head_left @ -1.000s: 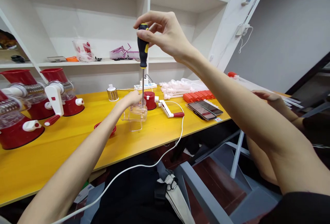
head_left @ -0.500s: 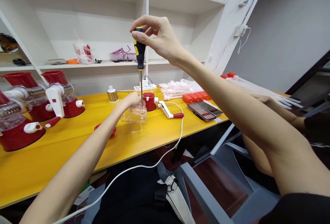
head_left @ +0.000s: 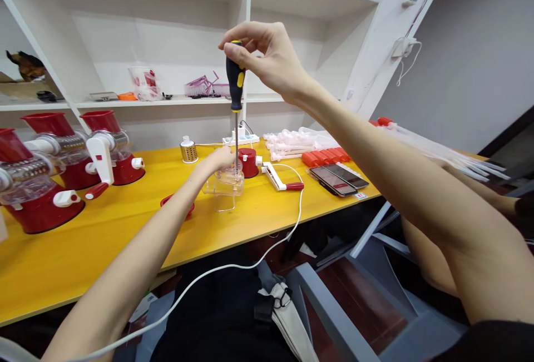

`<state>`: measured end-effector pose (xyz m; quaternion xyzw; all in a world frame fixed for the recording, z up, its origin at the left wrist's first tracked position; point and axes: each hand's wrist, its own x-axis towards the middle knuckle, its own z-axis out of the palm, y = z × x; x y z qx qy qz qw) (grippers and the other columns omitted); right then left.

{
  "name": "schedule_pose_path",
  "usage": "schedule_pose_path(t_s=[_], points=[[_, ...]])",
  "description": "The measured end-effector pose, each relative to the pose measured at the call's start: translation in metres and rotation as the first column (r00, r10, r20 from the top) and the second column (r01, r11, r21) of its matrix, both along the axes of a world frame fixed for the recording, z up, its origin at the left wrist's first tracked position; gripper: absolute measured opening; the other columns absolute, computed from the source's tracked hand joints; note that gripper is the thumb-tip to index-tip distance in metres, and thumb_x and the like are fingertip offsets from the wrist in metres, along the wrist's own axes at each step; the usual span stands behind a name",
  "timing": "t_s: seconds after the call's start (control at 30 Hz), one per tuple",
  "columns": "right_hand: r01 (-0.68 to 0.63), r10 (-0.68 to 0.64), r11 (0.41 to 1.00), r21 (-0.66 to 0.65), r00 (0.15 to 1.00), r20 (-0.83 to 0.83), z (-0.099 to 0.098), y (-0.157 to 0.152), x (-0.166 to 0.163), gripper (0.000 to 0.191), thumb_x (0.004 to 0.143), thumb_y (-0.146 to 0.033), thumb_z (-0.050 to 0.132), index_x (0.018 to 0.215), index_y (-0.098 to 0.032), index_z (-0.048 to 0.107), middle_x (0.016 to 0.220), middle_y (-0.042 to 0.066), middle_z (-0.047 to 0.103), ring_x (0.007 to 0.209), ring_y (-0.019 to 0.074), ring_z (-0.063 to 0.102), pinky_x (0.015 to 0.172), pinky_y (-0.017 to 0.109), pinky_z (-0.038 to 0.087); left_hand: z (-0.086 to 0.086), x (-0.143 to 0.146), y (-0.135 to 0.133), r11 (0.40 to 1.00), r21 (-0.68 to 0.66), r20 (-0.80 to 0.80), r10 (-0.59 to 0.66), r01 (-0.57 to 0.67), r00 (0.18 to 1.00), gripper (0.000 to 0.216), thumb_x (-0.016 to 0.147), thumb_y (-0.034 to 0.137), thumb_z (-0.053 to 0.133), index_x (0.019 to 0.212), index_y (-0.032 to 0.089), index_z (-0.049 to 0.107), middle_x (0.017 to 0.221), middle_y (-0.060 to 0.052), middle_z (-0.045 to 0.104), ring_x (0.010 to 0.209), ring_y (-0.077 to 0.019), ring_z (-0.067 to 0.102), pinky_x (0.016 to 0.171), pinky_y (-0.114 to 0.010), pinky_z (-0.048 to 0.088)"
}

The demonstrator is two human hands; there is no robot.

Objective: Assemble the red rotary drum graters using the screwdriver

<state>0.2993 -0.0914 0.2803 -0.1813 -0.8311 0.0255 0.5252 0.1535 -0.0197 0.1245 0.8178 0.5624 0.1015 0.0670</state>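
Observation:
High in the middle of the view, my right hand (head_left: pixel 263 53) pinches the top of a black and yellow screwdriver (head_left: pixel 236 81). The screwdriver stands upright, its shaft running down into a clear plastic grater body (head_left: pixel 225 185) on the table. My left hand (head_left: pixel 222 159) is at the top of that clear body and seems to hold it steady; its fingers are mostly hidden. Just behind sits a red grater base (head_left: pixel 249 163). A white crank handle with a red grip (head_left: pixel 280 178) lies to the right, and a red part (head_left: pixel 189 210) is partly covered by my left forearm.
Assembled red drum graters (head_left: pixel 110 153) stand at the left of the yellow table (head_left: pixel 112 228). A metal grating drum (head_left: pixel 189 150) is at the back. Phones (head_left: pixel 334 179), red parts (head_left: pixel 325 156) and pale plastic parts (head_left: pixel 292 142) lie right. A white cable (head_left: pixel 233 267) crosses my lap; another person's arm shows far right.
The screwdriver's handle has turned in my right hand, with its yellow patch now facing right. The whole view has shifted slightly; my left hand stays on the clear body.

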Motion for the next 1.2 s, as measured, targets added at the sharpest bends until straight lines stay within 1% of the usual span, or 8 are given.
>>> schedule_pose_path(t_s=[0.13,0.27,0.4,0.6,0.73,0.9,1.07,1.2], points=[[-0.019,0.024,0.995,-0.099,0.998,0.051,0.002,-0.003,0.004,0.017,0.086,-0.040,0.064,0.096,-0.029,0.074,0.106,0.003,0.072,0.087,0.0154,0.064,0.077,0.026,0.052,0.000,0.000,-0.001,1.000,0.002,0.008,0.006,-0.006,1.000,0.028,0.090,0.025,0.042,0.088,0.013,0.068,0.098,-0.017,0.075,0.084,-0.0242,0.070,0.066,-0.025,0.047],[-0.066,0.079,0.991,-0.120,0.991,0.111,0.003,-0.006,0.007,0.021,0.086,-0.042,0.067,0.105,-0.033,0.069,0.097,-0.001,0.070,0.083,0.0145,0.062,0.074,0.024,0.051,0.001,0.000,-0.002,1.000,0.003,0.026,-0.017,0.017,1.000,0.028,0.090,0.026,0.043,0.088,0.014,0.068,0.097,-0.015,0.076,0.085,-0.0240,0.070,0.066,-0.024,0.047],[-0.021,0.024,0.998,-0.052,0.998,0.065,-0.001,-0.006,0.001,0.011,0.089,-0.035,0.068,0.090,-0.024,0.067,0.077,-0.001,0.061,0.072,0.0125,0.055,0.073,0.024,0.050,0.001,-0.001,-0.003,0.999,0.002,0.042,-0.038,0.038,0.998,0.028,0.091,0.027,0.042,0.089,0.015,0.068,0.094,-0.013,0.076,0.085,-0.0237,0.071,0.066,-0.023,0.047],[-0.084,0.092,0.986,-0.143,0.994,0.057,0.001,-0.006,0.005,0.017,0.095,-0.027,0.058,0.106,-0.024,0.070,0.105,0.005,0.068,0.095,0.0149,0.062,0.084,0.025,0.051,0.001,-0.001,-0.002,1.000,-0.005,0.034,-0.009,0.009,0.999,0.031,0.092,0.029,0.041,0.094,0.014,0.068,0.099,-0.016,0.076,0.089,-0.0254,0.072,0.066,-0.023,0.048],[-0.185,0.200,0.970,-0.157,0.976,0.087,0.002,-0.003,0.011,0.025,0.088,-0.042,0.071,0.103,-0.023,0.068,0.089,0.002,0.065,0.083,0.0149,0.059,0.079,0.027,0.050,-0.001,-0.001,0.002,1.000,-0.015,0.021,0.005,-0.004,1.000,0.032,0.093,0.029,0.041,0.097,0.012,0.069,0.105,-0.018,0.075,0.092,-0.0264,0.072,0.068,-0.024,0.049],[-0.102,0.103,0.991,-0.087,0.995,0.006,-0.004,-0.001,0.003,0.019,0.084,-0.044,0.072,0.087,-0.026,0.068,0.072,-0.002,0.058,0.069,0.0140,0.051,0.071,0.027,0.047,-0.002,-0.001,0.005,1.000,-0.024,0.019,0.008,-0.007,1.000,0.036,0.094,0.031,0.039,0.098,0.011,0.069,0.108,-0.020,0.074,0.092,-0.0268,0.072,0.068,-0.025,0.049],[-0.088,0.090,0.982,-0.169,0.996,0.007,0.000,-0.009,0.005,0.018,0.086,-0.039,0.064,0.097,-0.028,0.074,0.104,0.004,0.070,0.091,0.0168,0.062,0.078,0.027,0.050,-0.003,-0.001,0.005,1.000,-0.008,0.033,-0.011,0.011,0.999,0.031,0.093,0.030,0.042,0.096,0.014,0.068,0.101,-0.015,0.076,0.089,-0.0243,0.071,0.071,-0.023,0.050],[-0.124,0.135,0.974,-0.189,0.990,0.046,0.002,-0.011,0.010,0.014,0.084,-0.037,0.069,0.095,-0.028,0.072,0.095,0.003,0.071,0.086,0.0178,0.061,0.078,0.029,0.050,-0.003,-0.001,0.005,0.999,-0.004,0.043,-0.034,0.034,0.999,0.028,0.092,0.027,0.042,0.091,0.015,0.067,0.096,-0.013,0.075,0.083,-0.0234,0.070,0.069,-0.024,0.049]])
